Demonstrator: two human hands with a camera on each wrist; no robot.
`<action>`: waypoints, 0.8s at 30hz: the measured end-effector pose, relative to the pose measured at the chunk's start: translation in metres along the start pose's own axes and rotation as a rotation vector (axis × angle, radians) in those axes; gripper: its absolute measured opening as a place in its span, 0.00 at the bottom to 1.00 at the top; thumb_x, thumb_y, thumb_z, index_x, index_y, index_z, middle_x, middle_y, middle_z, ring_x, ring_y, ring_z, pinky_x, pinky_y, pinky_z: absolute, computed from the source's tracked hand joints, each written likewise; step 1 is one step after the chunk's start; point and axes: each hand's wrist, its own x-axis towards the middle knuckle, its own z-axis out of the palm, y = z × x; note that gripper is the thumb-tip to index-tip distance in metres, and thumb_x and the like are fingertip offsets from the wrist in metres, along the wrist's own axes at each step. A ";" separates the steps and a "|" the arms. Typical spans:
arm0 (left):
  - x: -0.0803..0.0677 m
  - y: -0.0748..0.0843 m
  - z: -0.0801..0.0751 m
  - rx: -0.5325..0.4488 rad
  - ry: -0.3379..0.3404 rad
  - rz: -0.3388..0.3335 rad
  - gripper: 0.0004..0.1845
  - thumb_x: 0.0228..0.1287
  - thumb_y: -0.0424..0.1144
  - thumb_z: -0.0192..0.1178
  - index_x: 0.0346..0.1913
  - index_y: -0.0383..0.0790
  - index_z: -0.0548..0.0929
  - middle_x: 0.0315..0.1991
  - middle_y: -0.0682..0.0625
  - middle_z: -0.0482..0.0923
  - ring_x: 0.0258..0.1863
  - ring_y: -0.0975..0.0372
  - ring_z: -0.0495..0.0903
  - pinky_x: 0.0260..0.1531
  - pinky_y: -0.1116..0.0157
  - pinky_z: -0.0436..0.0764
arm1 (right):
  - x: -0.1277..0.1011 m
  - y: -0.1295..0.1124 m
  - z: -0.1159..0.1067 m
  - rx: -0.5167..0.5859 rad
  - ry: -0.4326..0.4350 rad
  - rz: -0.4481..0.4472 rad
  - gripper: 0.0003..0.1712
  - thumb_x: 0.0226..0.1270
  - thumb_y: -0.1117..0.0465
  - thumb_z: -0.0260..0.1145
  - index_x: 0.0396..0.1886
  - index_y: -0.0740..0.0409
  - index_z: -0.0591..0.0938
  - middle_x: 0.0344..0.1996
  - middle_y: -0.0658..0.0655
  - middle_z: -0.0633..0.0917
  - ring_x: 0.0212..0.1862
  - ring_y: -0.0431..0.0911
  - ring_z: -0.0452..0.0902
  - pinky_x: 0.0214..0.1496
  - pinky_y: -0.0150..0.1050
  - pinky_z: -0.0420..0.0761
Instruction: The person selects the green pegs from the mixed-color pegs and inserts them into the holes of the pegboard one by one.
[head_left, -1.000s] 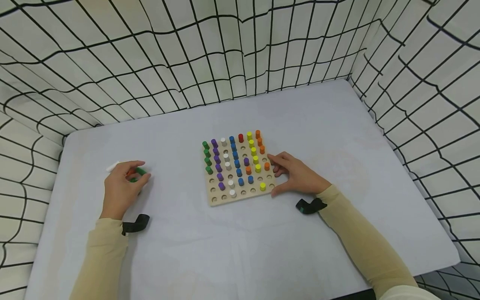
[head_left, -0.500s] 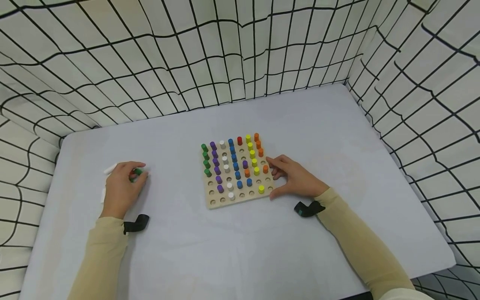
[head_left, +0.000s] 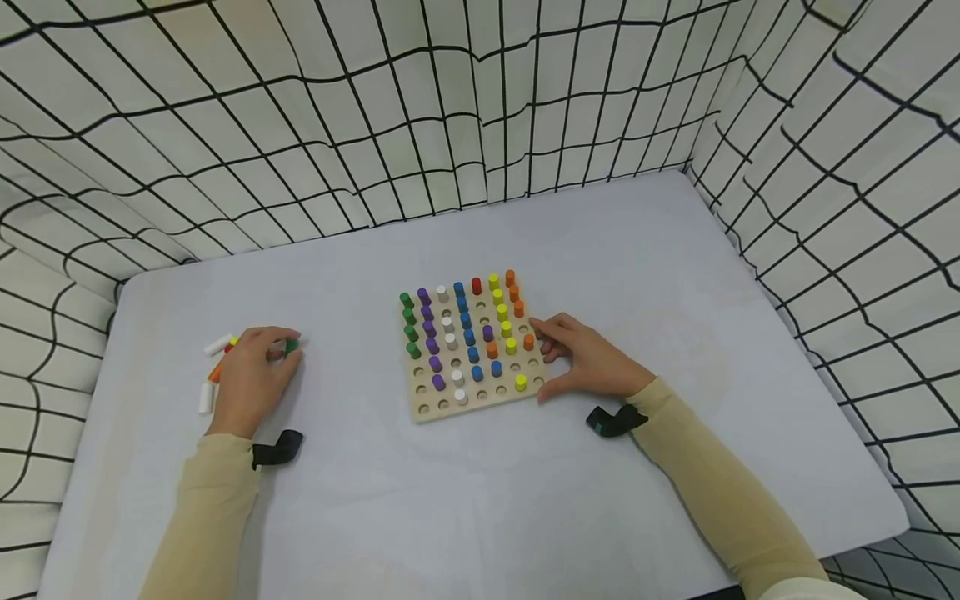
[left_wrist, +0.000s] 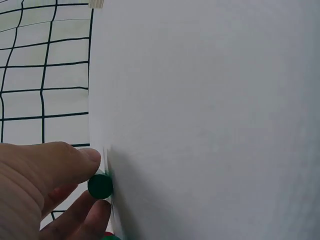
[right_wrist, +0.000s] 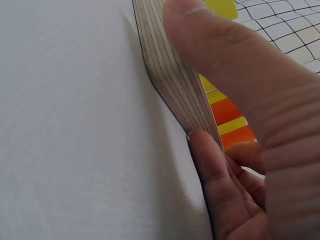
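Observation:
A wooden peg board (head_left: 472,392) sits mid-table, holding rows of green, purple, white, blue, yellow and orange pegs plus one red peg (head_left: 476,286); several holes in its near rows are bare. My right hand (head_left: 581,357) grips the board's right edge (right_wrist: 170,75), thumb at the near corner and fingers along the side. Far to the left, my left hand (head_left: 255,371) pinches a green peg (head_left: 291,344) between thumb and fingertips; the left wrist view shows the green peg (left_wrist: 100,185) end-on against the table.
Loose pegs lie on the table beside my left hand: a white peg (head_left: 219,344), an orange peg (head_left: 216,372) and another white peg (head_left: 206,397). Grid-patterned cloth walls (head_left: 480,100) enclose the table on three sides. The table's near edge (head_left: 862,533) shows at lower right.
My left hand has closed on the green peg and shifted slightly toward me, uncovering loose pegs to its left. The right hand stays on the board's edge.

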 end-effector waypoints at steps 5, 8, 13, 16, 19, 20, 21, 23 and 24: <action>0.000 0.003 0.000 -0.017 -0.046 -0.027 0.16 0.69 0.30 0.65 0.58 0.35 0.83 0.59 0.32 0.76 0.52 0.39 0.84 0.52 0.40 0.83 | 0.000 0.001 0.001 -0.001 0.005 -0.002 0.69 0.41 0.40 0.87 0.82 0.50 0.62 0.55 0.48 0.75 0.53 0.41 0.76 0.62 0.39 0.83; 0.001 0.004 0.000 -0.014 -0.068 -0.032 0.17 0.69 0.31 0.65 0.59 0.35 0.83 0.59 0.33 0.76 0.52 0.40 0.83 0.53 0.40 0.83 | 0.000 0.001 0.002 -0.006 0.006 -0.004 0.70 0.41 0.40 0.87 0.82 0.50 0.61 0.56 0.49 0.75 0.53 0.41 0.76 0.62 0.40 0.82; 0.003 0.004 -0.001 0.001 -0.093 -0.023 0.18 0.69 0.30 0.65 0.60 0.34 0.82 0.56 0.33 0.79 0.51 0.41 0.83 0.53 0.42 0.83 | 0.001 0.002 0.002 -0.006 0.005 -0.015 0.70 0.40 0.40 0.87 0.82 0.51 0.61 0.57 0.49 0.76 0.53 0.41 0.76 0.62 0.41 0.82; 0.005 0.005 -0.002 0.011 -0.103 -0.012 0.19 0.69 0.29 0.64 0.61 0.34 0.81 0.55 0.32 0.82 0.51 0.41 0.83 0.53 0.41 0.83 | 0.001 0.003 0.003 -0.013 0.006 -0.022 0.70 0.41 0.39 0.87 0.82 0.51 0.61 0.57 0.49 0.75 0.53 0.40 0.76 0.62 0.41 0.82; 0.005 0.007 -0.002 0.028 -0.116 -0.011 0.19 0.69 0.29 0.63 0.62 0.35 0.81 0.54 0.32 0.84 0.51 0.40 0.84 0.54 0.40 0.83 | 0.001 0.004 0.002 -0.024 0.011 -0.027 0.70 0.41 0.39 0.87 0.82 0.51 0.61 0.57 0.49 0.75 0.53 0.40 0.76 0.63 0.41 0.82; 0.005 0.007 -0.003 0.030 -0.119 -0.013 0.19 0.70 0.29 0.63 0.62 0.35 0.81 0.54 0.32 0.84 0.52 0.41 0.84 0.54 0.40 0.83 | 0.001 0.004 0.002 -0.027 0.013 -0.029 0.70 0.41 0.39 0.87 0.82 0.51 0.61 0.57 0.49 0.75 0.53 0.40 0.76 0.63 0.41 0.82; 0.005 0.008 -0.003 0.032 -0.122 -0.014 0.19 0.70 0.30 0.62 0.62 0.36 0.81 0.54 0.32 0.85 0.52 0.41 0.84 0.54 0.40 0.83 | 0.001 0.004 0.002 -0.030 0.014 -0.029 0.70 0.41 0.39 0.87 0.82 0.51 0.61 0.57 0.49 0.75 0.53 0.40 0.76 0.63 0.41 0.82; 0.004 0.009 -0.003 0.025 -0.125 -0.013 0.18 0.70 0.30 0.61 0.62 0.36 0.81 0.53 0.32 0.85 0.52 0.41 0.84 0.55 0.40 0.83 | 0.001 0.004 0.001 -0.025 0.015 -0.032 0.70 0.41 0.39 0.87 0.82 0.51 0.61 0.57 0.49 0.75 0.53 0.40 0.76 0.63 0.41 0.82; 0.004 0.010 -0.003 0.020 -0.124 -0.010 0.18 0.70 0.31 0.61 0.62 0.36 0.81 0.53 0.32 0.85 0.51 0.41 0.84 0.54 0.40 0.83 | 0.001 0.004 0.001 -0.021 0.015 -0.033 0.70 0.41 0.39 0.87 0.82 0.51 0.62 0.57 0.49 0.75 0.53 0.40 0.76 0.63 0.42 0.82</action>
